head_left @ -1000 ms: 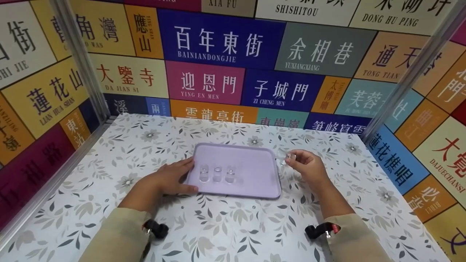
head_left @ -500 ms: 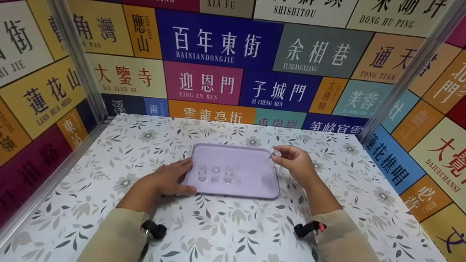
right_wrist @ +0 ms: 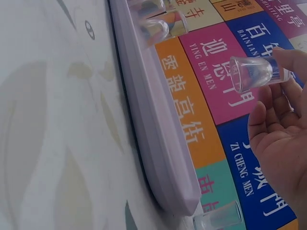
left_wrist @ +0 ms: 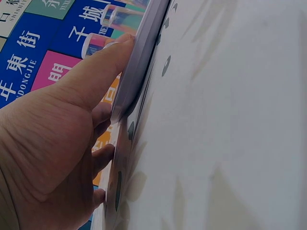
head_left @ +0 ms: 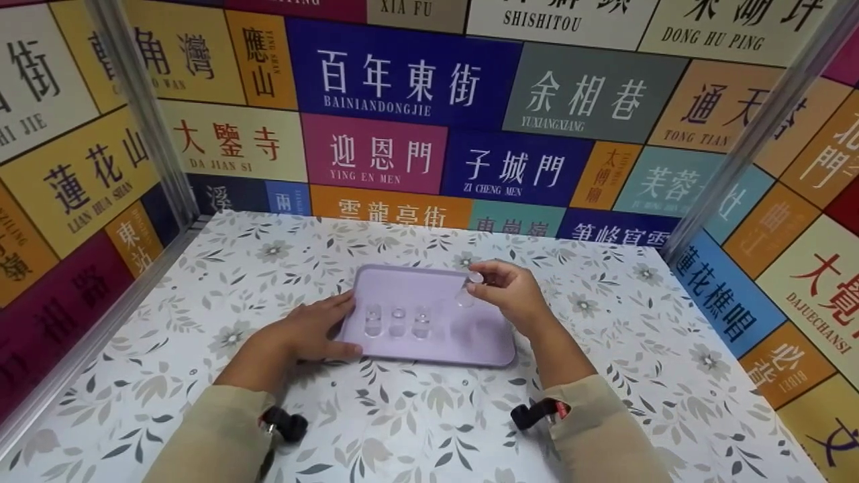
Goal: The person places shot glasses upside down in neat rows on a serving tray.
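A lavender tray [head_left: 463,335] lies in the middle of the flowered table, with three small clear glasses [head_left: 398,321] upright in a row on its left half. My left hand [head_left: 315,330] rests at the tray's front left corner. Its thumb [left_wrist: 103,64] lies straight along the tray rim [left_wrist: 144,52] and its fingers lie against the left edge. My right hand [head_left: 503,295] pinches a fourth small clear glass [head_left: 469,288] and holds it tilted above the tray's right half. The right wrist view shows this glass [right_wrist: 253,73] in my fingertips, off the tray [right_wrist: 153,134].
Walls covered in coloured signs close in the table [head_left: 416,416] at the back and on both sides, with metal posts in the corners. In the right wrist view another clear glass [right_wrist: 218,219] stands by the tray's far corner. Bare tablecloth lies around the tray.
My right hand has carried the small glass leftward from beside the tray's right edge to above the tray. The left hand and the three glasses have stayed put.
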`<state>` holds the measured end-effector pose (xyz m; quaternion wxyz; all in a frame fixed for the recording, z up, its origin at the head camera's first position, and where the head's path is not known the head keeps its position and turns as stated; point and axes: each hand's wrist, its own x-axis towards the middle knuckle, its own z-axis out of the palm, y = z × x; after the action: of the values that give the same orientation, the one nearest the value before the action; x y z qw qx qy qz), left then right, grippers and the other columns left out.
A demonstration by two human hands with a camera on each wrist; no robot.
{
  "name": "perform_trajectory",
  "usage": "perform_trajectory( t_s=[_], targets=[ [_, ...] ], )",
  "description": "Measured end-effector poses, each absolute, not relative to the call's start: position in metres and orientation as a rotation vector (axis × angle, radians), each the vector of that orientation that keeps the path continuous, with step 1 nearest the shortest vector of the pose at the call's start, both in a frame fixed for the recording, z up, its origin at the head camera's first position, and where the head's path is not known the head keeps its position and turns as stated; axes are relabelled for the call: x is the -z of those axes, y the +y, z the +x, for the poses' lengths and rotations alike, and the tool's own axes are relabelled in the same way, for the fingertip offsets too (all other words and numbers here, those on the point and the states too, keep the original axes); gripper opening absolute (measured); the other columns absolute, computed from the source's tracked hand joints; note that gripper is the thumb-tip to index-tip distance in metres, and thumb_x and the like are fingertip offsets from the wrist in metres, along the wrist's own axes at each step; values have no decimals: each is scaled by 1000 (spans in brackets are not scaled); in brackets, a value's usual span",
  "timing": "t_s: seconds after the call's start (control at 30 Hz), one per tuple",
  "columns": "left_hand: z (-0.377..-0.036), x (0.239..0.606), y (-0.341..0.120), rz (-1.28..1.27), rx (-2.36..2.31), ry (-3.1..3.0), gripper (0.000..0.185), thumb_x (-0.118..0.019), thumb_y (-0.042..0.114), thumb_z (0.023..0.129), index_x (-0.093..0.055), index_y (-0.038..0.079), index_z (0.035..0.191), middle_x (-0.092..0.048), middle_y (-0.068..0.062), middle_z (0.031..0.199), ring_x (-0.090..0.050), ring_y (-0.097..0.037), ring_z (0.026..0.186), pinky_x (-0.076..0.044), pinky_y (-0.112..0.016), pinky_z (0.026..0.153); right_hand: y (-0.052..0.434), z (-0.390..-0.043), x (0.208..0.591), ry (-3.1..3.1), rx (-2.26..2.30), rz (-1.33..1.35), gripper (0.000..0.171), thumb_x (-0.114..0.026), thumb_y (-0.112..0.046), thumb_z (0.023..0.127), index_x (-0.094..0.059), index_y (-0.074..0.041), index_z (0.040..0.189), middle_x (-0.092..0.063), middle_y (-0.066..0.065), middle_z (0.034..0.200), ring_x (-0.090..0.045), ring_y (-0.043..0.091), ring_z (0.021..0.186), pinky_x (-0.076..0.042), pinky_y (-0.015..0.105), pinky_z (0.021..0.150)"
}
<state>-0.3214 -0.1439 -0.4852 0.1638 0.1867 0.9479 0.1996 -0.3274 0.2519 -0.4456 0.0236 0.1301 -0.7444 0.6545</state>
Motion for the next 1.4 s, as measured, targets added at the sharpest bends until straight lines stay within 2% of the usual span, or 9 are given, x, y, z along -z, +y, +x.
perform_trajectory(
  t_s=[0.37, 0.53, 0.8, 1.0, 1.4],
  targets=[
    [-319, 486, -145, 503, -598, 2692, 115, -73, 79, 83, -18, 33, 173, -8, 12, 182, -10, -35, 170, -3, -66, 137, 243, -327, 447, -2327, -2002, 471, 38, -87, -9, 89, -77, -3, 125, -76, 0, 106, -67, 16, 97, -61, 21, 79],
    [-318, 484, -145, 511, -596, 2688, 114, -73, 79, 84, -18, 34, 173, -7, 12, 183, -9, -37, 170, -4, -65, 137, 242, -325, 450, -2430, -1913, 458, 40, -89, -15, 88, -78, -8, 126, -77, -2, 109, -67, 16, 99, -60, 20, 79],
    [-317, 480, -142, 479, -600, 2676, 115, -73, 80, 83, -18, 35, 172, -7, 12, 182, -8, -37, 170, -2, -65, 137, 240, -321, 456, -2650, -1751, 410, 43, -89, -19, 87, -78, -8, 127, -77, 9, 115, -67, 17, 103, -61, 23, 84],
    [-317, 480, -142, 470, -605, 2674, 115, -74, 80, 82, -17, 36, 172, -6, 13, 182, -7, -36, 170, -1, -65, 137, 236, -321, 464, -2731, -1667, 440, 44, -89, -20, 87, -77, -6, 128, -78, 5, 115, -69, 16, 102, -59, 26, 90],
    [-320, 484, -145, 514, -587, 2688, 115, -72, 81, 83, -18, 33, 173, -7, 12, 182, -9, -34, 170, -2, -65, 137, 231, -323, 477, -2835, -1598, 486, 42, -88, -16, 87, -78, -9, 127, -79, 9, 114, -71, 16, 101, -59, 26, 90]
  ],
)
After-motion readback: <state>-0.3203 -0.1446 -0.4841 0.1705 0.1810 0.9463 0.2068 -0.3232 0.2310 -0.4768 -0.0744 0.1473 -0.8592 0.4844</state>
